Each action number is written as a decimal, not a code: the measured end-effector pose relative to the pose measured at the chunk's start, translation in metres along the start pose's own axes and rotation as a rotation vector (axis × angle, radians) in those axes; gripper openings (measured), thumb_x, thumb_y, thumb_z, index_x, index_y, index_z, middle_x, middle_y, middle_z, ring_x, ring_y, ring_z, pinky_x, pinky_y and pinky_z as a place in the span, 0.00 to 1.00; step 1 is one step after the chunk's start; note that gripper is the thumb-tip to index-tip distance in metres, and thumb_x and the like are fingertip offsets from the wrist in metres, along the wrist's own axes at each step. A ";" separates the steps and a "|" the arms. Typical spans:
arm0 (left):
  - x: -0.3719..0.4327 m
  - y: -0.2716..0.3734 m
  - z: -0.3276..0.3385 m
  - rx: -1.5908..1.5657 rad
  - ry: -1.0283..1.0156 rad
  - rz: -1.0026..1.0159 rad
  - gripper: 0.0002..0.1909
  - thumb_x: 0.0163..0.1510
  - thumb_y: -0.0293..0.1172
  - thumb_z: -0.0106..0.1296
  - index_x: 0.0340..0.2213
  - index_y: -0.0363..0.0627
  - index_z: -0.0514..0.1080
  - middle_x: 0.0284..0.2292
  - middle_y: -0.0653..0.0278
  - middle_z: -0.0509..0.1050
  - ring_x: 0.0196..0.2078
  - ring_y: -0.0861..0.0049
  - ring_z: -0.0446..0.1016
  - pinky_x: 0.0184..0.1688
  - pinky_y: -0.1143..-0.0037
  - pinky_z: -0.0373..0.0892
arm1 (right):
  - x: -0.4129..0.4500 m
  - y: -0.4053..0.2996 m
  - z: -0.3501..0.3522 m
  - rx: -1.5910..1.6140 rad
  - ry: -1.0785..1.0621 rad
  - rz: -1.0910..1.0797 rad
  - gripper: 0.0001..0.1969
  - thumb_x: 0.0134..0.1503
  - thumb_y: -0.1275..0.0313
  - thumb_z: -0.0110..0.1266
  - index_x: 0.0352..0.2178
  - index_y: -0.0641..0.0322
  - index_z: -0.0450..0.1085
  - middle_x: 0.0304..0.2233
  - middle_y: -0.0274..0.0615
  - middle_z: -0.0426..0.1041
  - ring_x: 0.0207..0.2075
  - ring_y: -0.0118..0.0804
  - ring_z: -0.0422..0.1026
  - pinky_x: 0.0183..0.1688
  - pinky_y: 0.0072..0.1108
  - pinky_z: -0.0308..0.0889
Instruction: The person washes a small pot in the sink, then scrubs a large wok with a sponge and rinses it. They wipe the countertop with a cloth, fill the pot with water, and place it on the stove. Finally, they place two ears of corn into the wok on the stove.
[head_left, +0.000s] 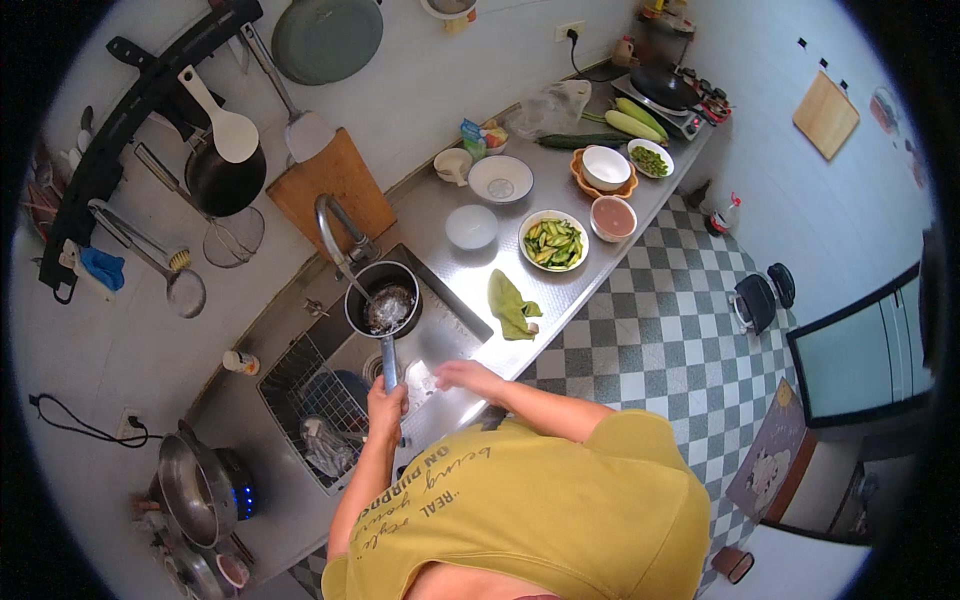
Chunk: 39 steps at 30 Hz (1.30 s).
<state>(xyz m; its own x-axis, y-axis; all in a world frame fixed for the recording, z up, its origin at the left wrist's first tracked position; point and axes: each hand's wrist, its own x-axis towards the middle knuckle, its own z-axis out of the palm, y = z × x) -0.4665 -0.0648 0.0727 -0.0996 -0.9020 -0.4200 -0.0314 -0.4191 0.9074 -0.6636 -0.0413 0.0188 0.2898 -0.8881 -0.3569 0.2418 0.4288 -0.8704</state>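
Observation:
My left hand (385, 411) grips the handle of a dark saucepan (414, 319), held over the stainless steel sink (450, 330). A curved metal faucet (330, 229) reaches over its rim, and a stream of water appears to splash inside the pan. Off to the right, my right hand (469, 377) hovers above the sink's front edge with nothing in it, fingers stretched toward the pan handle but apart from it. On the counter just beyond that hand lies a crumpled green cloth (511, 307).
A wire dish rack (330, 397) stands left in the sink. Along the right counter are a bowl of sliced green vegetables (555, 241), a white bowl (471, 227), a bowl of pinkish liquid (613, 219) and a wok (666, 86). A metal pot (196, 491) sits at left.

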 end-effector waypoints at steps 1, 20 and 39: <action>0.000 0.001 0.006 -0.009 0.008 0.013 0.09 0.42 0.21 0.46 0.29 0.42 0.62 0.14 0.72 0.61 0.12 0.87 0.57 0.13 0.84 0.52 | 0.008 -0.006 -0.001 0.000 -0.090 -0.010 0.16 0.54 0.64 0.46 0.40 0.63 0.66 0.34 0.39 0.70 0.36 0.27 0.68 0.44 0.20 0.61; -0.001 0.018 0.040 -0.075 0.176 0.024 0.13 0.44 0.24 0.47 0.36 0.39 0.64 0.17 0.72 0.63 0.15 0.89 0.59 0.16 0.86 0.54 | 0.073 -0.039 0.013 0.451 -0.398 0.212 0.17 0.56 0.65 0.42 0.46 0.60 0.58 0.41 0.40 0.66 0.45 0.33 0.64 0.50 0.26 0.57; -0.013 -0.026 0.041 0.099 0.285 0.285 0.24 0.40 0.30 0.50 0.41 0.33 0.65 0.38 0.54 0.69 0.43 0.70 0.66 0.47 0.77 0.59 | 0.078 -0.014 0.055 0.135 -0.192 0.158 0.07 0.54 0.70 0.47 0.29 0.64 0.63 0.22 0.40 0.69 0.24 0.32 0.69 0.28 0.21 0.65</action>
<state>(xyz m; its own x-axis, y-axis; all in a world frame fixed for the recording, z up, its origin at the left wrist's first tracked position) -0.5054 -0.0377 0.0557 0.1612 -0.9788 -0.1262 -0.1392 -0.1491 0.9790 -0.5930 -0.1068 0.0217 0.5008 -0.7660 -0.4029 0.2968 0.5893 -0.7514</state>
